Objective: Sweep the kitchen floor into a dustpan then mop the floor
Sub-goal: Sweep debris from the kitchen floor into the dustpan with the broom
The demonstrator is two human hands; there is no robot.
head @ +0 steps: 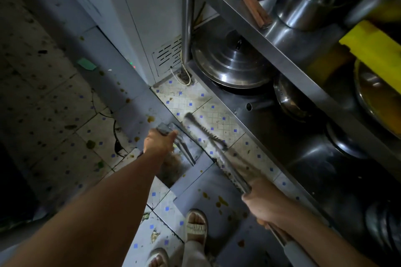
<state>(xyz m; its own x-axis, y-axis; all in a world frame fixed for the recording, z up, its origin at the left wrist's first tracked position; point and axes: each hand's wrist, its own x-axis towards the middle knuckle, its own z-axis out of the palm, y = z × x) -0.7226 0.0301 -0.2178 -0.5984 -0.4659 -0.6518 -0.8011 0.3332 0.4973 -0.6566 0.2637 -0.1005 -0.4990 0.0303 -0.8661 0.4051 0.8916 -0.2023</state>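
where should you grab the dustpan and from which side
By the upright handle top, from above, as the left hand grips it now. The dustpan sits on the tiled floor with its long handle rising toward the person, so no stooping. The right hand holds the broom.

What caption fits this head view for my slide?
Left hand holds dustpan, right hand sweeps broom over tiled floor.
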